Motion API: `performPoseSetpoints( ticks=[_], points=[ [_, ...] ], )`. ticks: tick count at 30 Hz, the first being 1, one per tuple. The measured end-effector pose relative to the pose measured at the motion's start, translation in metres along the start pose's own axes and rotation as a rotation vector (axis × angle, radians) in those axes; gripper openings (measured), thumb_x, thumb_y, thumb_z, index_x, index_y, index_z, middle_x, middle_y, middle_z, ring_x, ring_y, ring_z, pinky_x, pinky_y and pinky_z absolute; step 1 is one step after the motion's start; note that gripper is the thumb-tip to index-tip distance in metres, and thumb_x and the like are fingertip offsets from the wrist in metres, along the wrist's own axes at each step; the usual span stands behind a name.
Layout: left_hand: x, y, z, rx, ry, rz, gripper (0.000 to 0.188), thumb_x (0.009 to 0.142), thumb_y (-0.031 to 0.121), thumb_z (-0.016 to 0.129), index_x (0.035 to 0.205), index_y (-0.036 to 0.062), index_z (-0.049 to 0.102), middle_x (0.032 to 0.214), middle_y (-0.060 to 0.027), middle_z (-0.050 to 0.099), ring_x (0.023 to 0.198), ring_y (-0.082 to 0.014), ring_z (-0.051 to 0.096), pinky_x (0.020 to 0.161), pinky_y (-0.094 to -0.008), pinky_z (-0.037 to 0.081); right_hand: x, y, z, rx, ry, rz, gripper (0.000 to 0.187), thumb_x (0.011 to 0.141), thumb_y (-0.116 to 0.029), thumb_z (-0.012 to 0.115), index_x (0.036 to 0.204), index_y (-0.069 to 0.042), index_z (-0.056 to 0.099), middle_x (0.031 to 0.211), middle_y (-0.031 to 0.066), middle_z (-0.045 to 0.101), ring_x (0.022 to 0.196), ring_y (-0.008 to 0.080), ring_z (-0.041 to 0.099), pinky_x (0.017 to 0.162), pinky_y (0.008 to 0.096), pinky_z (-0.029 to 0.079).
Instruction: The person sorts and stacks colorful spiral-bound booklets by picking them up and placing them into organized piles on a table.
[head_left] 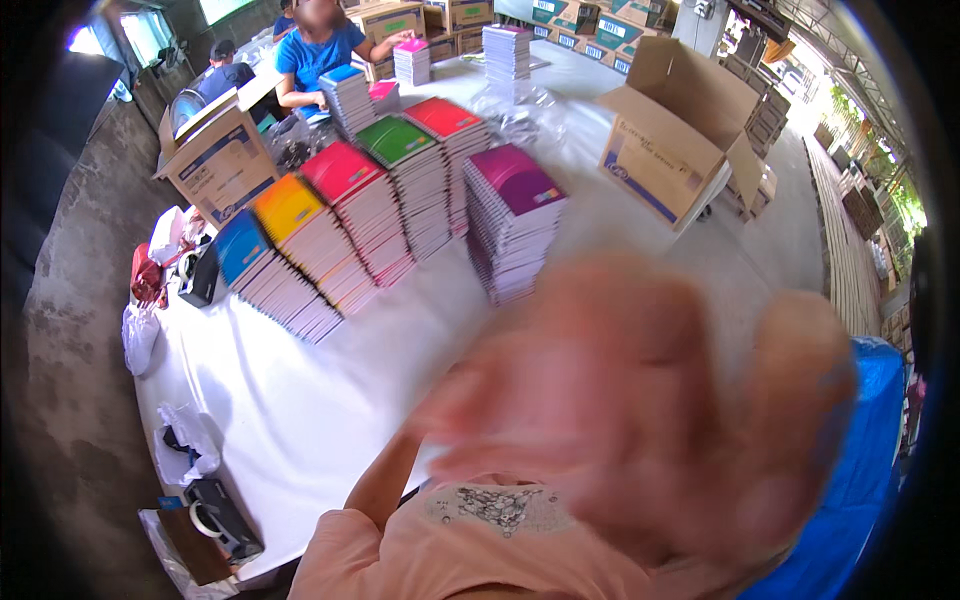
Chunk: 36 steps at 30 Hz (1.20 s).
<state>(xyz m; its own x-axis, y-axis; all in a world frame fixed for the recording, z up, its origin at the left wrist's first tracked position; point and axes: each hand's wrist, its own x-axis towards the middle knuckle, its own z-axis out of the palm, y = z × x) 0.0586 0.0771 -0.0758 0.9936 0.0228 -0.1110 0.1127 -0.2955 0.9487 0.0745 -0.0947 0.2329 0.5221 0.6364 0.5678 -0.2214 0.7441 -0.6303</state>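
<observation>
My right hand (690, 430) is raised very close to the camera, large and smeared, covering much of the lower right. Its fingers are too blurred to show whether they hold anything. My left forearm (385, 480) reaches up from the lower edge, and my left hand (460, 405) is blurred and partly hidden behind the other. Beyond them stand tall stacks of spiral notebooks. The purple-covered stack (515, 225) is nearest my hands. A blue stack (275, 275), yellow stack (315, 245), pink stack (360, 210), green stack (408, 185) and red stack (448, 150) form a slanting row.
An open cardboard box (660, 165) stands at the right, another open box (222, 165) at the left. Tape dispensers (215, 525) lie along the left edge of the white-covered table (290, 430). A person in blue (320, 60) handles notebooks across the table. A blue sheet (870, 440) hangs at right.
</observation>
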Motion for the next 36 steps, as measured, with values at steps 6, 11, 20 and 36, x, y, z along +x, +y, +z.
performPoseSetpoints(
  ticks=[6, 11, 20, 36],
  points=[
    [0.038, -0.104, 0.022, -0.363, 0.523, -0.056, 0.060, 0.080, 0.002, 0.061, 0.132, 0.0080, 0.034, 0.123, -0.0061, 0.045, 0.100, -0.0185, 0.053, 0.082, -0.0297, 0.048, -0.016, -0.071, -0.099, 0.106, -0.015, -0.007, 0.008, 0.092, -0.018, 0.047, 0.098, -0.020, 0.043, 0.110, 0.0123, 0.036, 0.105, 0.0367, 0.046, 0.088, 0.0673, 0.037],
    [0.075, -0.088, 0.034, -0.666, 0.662, 0.033, 0.084, 0.073, -0.002, 0.065, 0.141, 0.0083, 0.015, 0.128, -0.0108, 0.037, 0.115, -0.0240, 0.043, 0.088, -0.0311, 0.047, -0.009, -0.104, -0.157, 0.069, -0.008, 0.023, 0.022, 0.083, -0.013, 0.055, 0.100, -0.019, 0.044, 0.111, 0.0122, 0.036, 0.105, 0.0338, 0.044, 0.087, 0.0598, 0.037],
    [0.134, -0.077, 0.056, 0.382, 0.883, -0.047, 0.111, 0.056, 0.016, 0.083, 0.141, 0.0021, 0.014, 0.121, -0.0159, 0.053, 0.106, -0.0266, 0.054, 0.089, -0.0354, 0.045, 0.046, -0.123, -0.229, -0.079, 0.068, 0.057, 0.046, 0.066, -0.004, 0.071, 0.102, -0.016, 0.045, 0.114, 0.0120, 0.038, 0.106, 0.0288, 0.042, 0.085, 0.0463, 0.039],
    [0.168, -0.069, 0.063, -0.287, 0.964, -0.205, 0.044, 0.062, 0.008, 0.080, 0.097, -0.0048, 0.056, 0.087, -0.0099, 0.064, 0.076, -0.0177, 0.060, 0.070, -0.0291, 0.048, 0.062, -0.052, -0.408, 0.223, -1.028, 0.524, 0.016, 0.073, -0.011, 0.074, 0.086, -0.008, 0.065, 0.094, 0.0116, 0.046, 0.076, 0.0229, 0.050, 0.067, 0.0291, 0.040]
  ],
)
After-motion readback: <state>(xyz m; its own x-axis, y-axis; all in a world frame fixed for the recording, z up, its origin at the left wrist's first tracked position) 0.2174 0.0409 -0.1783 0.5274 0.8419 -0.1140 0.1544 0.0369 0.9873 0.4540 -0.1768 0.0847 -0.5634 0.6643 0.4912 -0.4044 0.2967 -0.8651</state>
